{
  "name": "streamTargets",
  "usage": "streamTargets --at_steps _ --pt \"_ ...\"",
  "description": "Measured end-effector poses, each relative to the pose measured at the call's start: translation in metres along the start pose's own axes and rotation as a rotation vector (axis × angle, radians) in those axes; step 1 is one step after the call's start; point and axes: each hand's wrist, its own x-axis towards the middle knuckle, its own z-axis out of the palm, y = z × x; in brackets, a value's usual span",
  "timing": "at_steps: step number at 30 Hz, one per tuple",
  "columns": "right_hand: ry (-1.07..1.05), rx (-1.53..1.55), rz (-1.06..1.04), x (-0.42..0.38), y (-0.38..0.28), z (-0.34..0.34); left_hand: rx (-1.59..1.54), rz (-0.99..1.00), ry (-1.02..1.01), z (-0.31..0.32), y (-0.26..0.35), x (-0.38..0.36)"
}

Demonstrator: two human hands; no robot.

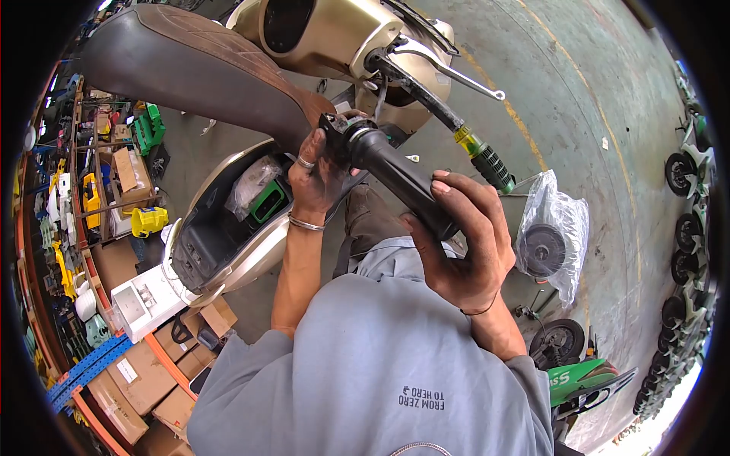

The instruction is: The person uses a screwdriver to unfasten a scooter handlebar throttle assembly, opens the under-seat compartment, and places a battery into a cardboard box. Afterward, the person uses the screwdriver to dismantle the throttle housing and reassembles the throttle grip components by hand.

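Note:
A black throttle grip (403,181) with a switch housing (337,137) at its upper end is held in front of my chest. My left hand (310,178) is closed around the housing end, its fingers partly hidden behind it. At the lower end, my right hand (473,239) has its thumb and fingers around the grip. Just beyond is the scooter's handlebar (426,97), a dark tube with a brake lever (456,74) beside it. A green and black ribbed handle (490,166) with a yellow collar is at the tube's outer end.
The scooter's brown seat (205,68) is raised over an open storage compartment (220,235). A plastic-wrapped wheel (547,249) lies on the floor to the right. Shelves with cardboard boxes (141,376) stand at left; several scooters (684,228) line the far right.

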Motion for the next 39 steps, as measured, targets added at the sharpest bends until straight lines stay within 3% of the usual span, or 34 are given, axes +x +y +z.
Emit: streamTargets --at_steps 12,24,39 --pt "0.007 0.022 0.004 -0.001 0.002 0.001 0.001 0.013 -0.040 0.000 0.002 0.003" --pt "0.024 0.005 0.167 -0.006 0.007 -0.006 0.321 0.032 0.104 0.028 0.015 0.005" --pt "0.041 -0.023 0.213 -0.010 0.007 -0.008 0.360 0.029 0.141 0.032 0.016 0.006"
